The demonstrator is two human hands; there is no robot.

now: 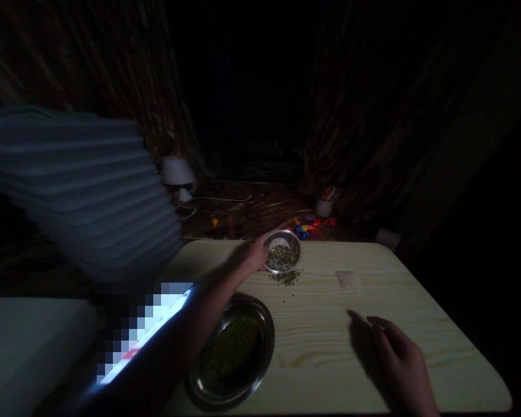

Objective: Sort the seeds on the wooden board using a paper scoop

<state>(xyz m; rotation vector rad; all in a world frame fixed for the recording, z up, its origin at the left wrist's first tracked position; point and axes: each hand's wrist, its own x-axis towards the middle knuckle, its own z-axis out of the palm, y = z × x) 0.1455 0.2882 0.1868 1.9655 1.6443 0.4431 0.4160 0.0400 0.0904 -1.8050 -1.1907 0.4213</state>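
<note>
My left hand [257, 253] reaches forward across the table and grips the left rim of a small metal bowl [298, 250]. That bowl is tilted toward me, with green grains [282, 258] inside along its lower side. More green grains [287, 278] lie loose on the table just below its rim. Under my left forearm stands a larger metal bowl [267, 347] with a mass of dark green grains [234, 347] in it. My right hand [397, 353] is over the right side of the table, thumb and fingers pinched together; what they hold, if anything, is too dark to make out.
A pale wood-patterned table [312, 336] bears a small whitish patch [348, 281] at right. Beyond it are colourful small pieces [310, 226], a white pot [324, 207] and a white lamp [178, 171]. A ribbed grey stack [82, 191] rises at left, near a bright screen [156, 330].
</note>
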